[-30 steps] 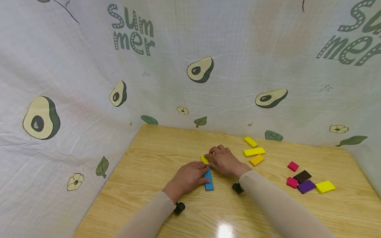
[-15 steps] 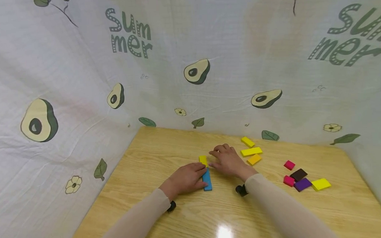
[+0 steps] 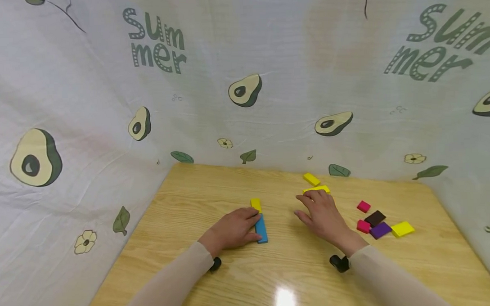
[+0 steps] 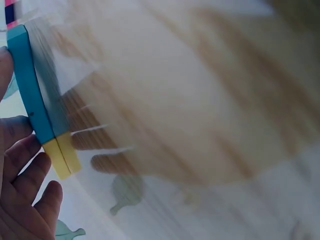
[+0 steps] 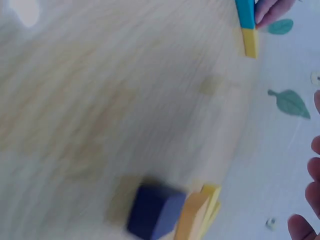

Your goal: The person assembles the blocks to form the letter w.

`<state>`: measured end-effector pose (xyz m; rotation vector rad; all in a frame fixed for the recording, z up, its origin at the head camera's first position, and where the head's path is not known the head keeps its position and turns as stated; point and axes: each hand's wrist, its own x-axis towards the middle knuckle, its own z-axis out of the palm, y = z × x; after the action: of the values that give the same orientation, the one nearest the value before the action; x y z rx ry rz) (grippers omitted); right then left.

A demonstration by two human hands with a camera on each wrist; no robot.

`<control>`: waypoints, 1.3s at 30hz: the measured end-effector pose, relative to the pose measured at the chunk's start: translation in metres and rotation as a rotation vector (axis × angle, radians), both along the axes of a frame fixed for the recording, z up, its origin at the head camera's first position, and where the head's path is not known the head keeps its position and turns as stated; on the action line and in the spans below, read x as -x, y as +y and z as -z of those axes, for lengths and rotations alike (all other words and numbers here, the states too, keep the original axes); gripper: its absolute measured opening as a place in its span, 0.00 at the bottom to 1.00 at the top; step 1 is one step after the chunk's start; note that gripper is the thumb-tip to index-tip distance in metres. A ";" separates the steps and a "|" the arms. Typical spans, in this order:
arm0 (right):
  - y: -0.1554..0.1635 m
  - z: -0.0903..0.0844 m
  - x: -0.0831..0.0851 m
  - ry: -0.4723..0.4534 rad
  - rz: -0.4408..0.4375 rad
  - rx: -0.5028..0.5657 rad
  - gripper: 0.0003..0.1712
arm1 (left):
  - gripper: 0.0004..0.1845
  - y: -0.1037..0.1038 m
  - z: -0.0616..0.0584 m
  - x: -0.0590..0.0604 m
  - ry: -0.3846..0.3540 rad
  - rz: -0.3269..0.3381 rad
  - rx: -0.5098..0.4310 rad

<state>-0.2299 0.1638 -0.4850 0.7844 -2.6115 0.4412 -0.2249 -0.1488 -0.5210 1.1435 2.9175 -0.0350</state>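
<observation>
The blue block (image 3: 261,230), its long axis running near to far, lies just right of the left hand (image 3: 233,230), whose parted thumb and fingers rest on its edge, while the right hand (image 3: 323,216), fingers spread and holding nothing, hangs farther right.

This looks like a screened-off recording corner. Pale cloth (image 3: 203,114) rises behind and along both sides of a wood-grain counter (image 3: 213,181), printed with avocados (image 3: 247,90), leaves (image 3: 248,156), flowers (image 3: 85,241) and "summer" lettering (image 3: 159,57). Black wrist cameras (image 3: 339,263) suit such a set-up. Whether home, office or lab lies beyond, I cannot tell.
</observation>
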 end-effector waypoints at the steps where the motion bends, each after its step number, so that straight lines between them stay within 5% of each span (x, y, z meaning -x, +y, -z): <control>1: 0.005 0.001 -0.003 0.001 0.013 0.008 0.26 | 0.39 -0.001 0.000 0.000 -0.001 0.000 -0.004; 14: 0.062 0.018 -0.030 0.011 0.126 0.004 0.23 | 0.39 0.000 -0.002 -0.001 -0.040 -0.019 0.005; 39: 0.095 0.041 -0.018 -0.076 -0.042 -0.224 0.24 | 0.39 0.001 -0.004 -0.001 -0.041 -0.002 -0.001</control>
<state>-0.2115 0.2588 -0.5261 0.9114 -2.7520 0.1946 -0.2243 -0.1478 -0.5172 1.1276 2.8835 -0.0105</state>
